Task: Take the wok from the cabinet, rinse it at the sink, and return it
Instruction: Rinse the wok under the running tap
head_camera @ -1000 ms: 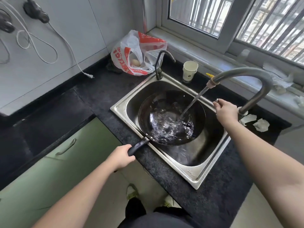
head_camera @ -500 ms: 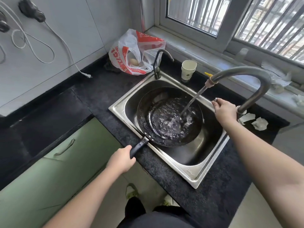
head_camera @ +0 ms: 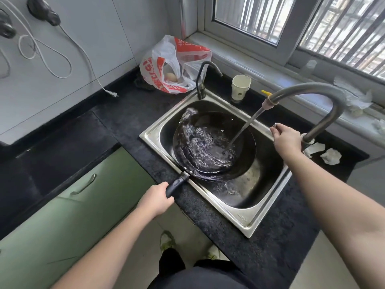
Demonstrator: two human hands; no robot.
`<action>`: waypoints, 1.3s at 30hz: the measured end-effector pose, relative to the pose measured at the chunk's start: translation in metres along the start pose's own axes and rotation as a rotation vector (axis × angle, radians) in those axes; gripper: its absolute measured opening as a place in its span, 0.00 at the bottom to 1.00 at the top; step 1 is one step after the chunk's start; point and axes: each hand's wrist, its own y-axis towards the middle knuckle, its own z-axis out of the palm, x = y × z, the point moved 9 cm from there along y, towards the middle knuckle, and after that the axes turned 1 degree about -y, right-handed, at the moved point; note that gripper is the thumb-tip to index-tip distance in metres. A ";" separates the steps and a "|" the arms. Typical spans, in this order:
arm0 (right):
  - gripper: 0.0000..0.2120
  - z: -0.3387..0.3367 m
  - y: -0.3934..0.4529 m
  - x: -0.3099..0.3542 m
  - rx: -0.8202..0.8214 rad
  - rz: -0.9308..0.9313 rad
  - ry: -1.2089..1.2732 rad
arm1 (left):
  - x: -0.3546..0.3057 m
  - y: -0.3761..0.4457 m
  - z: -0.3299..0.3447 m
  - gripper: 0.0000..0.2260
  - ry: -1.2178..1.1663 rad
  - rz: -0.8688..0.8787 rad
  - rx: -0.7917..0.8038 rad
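Left hand (head_camera: 156, 200): fingers curled tight around the black wok handle (head_camera: 174, 187), knuckles up, forearm bare and extended from lower left toward the handle. Right hand (head_camera: 287, 139): fingers closed at the base of the faucet (head_camera: 308, 97), pinching a small part not clearly resolved; bare forearm extended from the lower right, wrist roughly straight.

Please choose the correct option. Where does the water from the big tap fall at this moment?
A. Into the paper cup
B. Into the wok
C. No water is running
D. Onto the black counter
B: the stream from the big tap lands inside the wok, which sits in the sink and is held by its handle in the left hand; the paper cup stands apart behind the sink.
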 end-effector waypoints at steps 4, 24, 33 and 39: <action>0.13 0.000 0.001 -0.001 -0.005 -0.005 -0.008 | -0.002 -0.006 0.005 0.06 0.080 -0.032 -0.043; 0.17 -0.006 -0.002 0.003 -0.025 -0.003 -0.041 | 0.003 -0.008 0.009 0.16 0.029 0.000 -0.124; 0.17 -0.024 -0.009 -0.010 -0.173 0.162 0.036 | 0.012 -0.003 0.008 0.15 -0.061 -0.019 -0.107; 0.18 -0.023 -0.030 -0.010 -0.188 0.178 0.121 | 0.012 -0.002 0.008 0.14 -0.075 -0.015 -0.082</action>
